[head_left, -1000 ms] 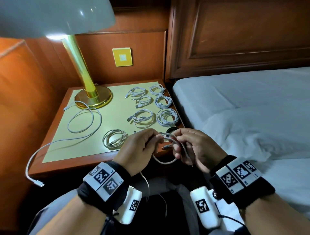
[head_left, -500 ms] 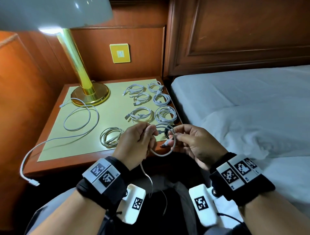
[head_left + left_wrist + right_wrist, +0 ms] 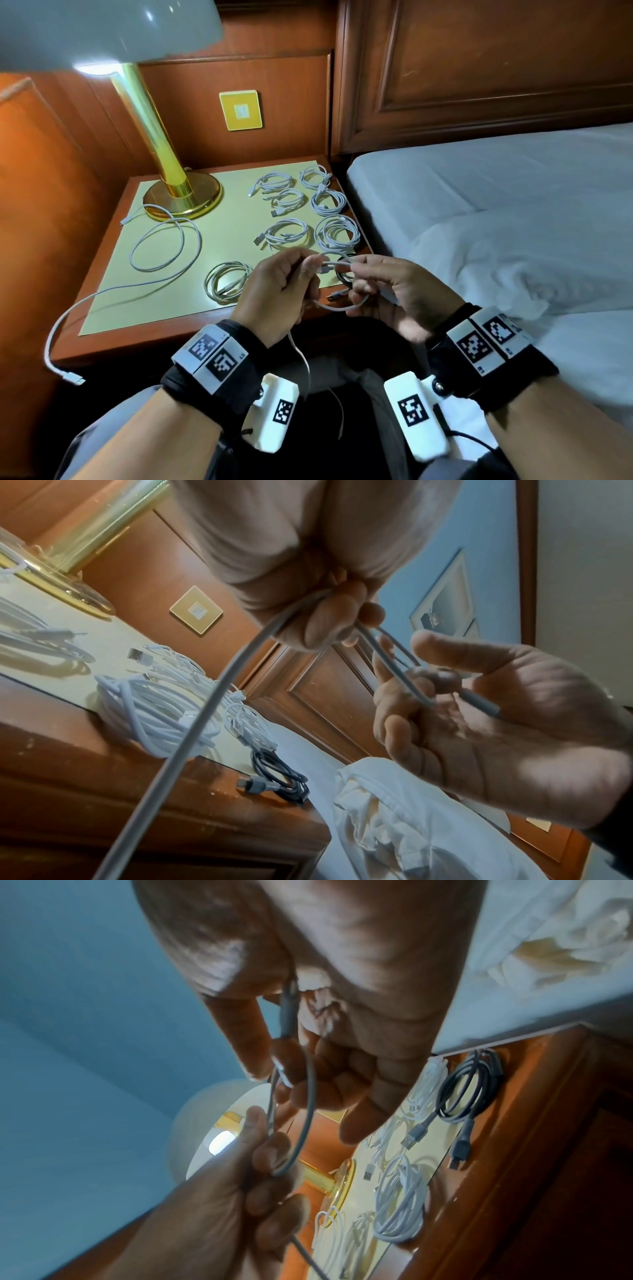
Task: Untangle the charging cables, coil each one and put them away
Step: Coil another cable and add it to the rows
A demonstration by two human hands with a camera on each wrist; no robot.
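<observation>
Nightstand (image 3: 102, 329) under lamp (image 3: 171, 185), coiled cables (image 3: 337, 233), bed (image 3: 496, 212) beside

So there's a thin white cable (image 3: 337, 307) held up just in front of the nightstand, bent into one small loop, with its loose tail hanging down toward the lap. On the nightstand top, six white cables sit already coiled: four small bundles (image 3: 291, 200) clustered at the back right, two bigger ones (image 3: 337, 233) just in front of them, and another coil (image 3: 227, 281) alone nearer the front. A dark grey coiled cable (image 3: 279, 779) lies at the front right corner. One long white cable (image 3: 164, 246) is still uncoiled, sprawled in a loose loop, its plug end dangling off the front left edge.
</observation>
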